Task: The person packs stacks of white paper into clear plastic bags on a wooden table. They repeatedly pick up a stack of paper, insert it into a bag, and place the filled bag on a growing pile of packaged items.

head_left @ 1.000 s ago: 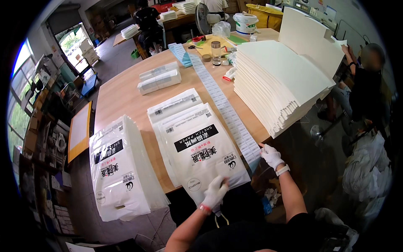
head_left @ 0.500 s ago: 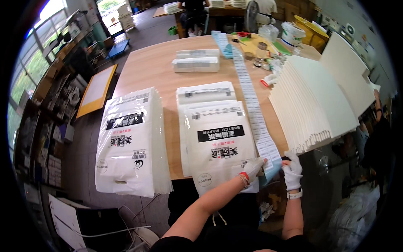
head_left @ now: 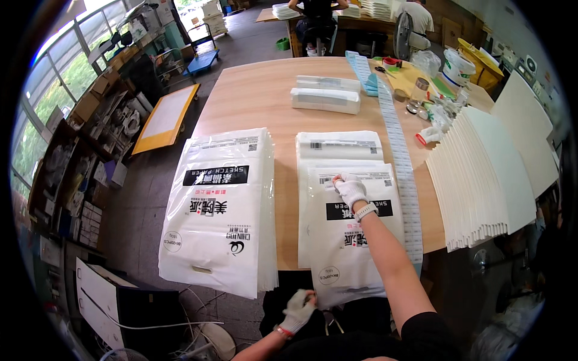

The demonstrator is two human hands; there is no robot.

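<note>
A white printed plastic bag of paper [head_left: 361, 268] lies on top of the right-hand pile in front of me, its lower end overhanging the table edge. My left hand [head_left: 299, 310], in a white glove with bare fingertips, pinches the bag's lower left corner. My gloved right hand [head_left: 352, 191] rests on the bag's upper part beside a printed code. Its fingertips are drawn together against the plastic; whatever they may hold is too small to make out. Right of the pile runs a long strip of labels [head_left: 404, 174]. Another stack of printed bags [head_left: 211, 210] lies to the left.
Two wrapped white packs [head_left: 325, 101] lie farther back on the wooden table [head_left: 247, 90]. A fanned stack of white sheets [head_left: 487, 180] stands at right. Behind it are a jar [head_left: 417, 96], scissors [head_left: 382, 70] and a white bucket [head_left: 457, 67]. People sit at a far table.
My right hand has left the label strip and moved left onto the bag. My left hand has gone from the strip to the bag's lower left corner. The view has shifted left.
</note>
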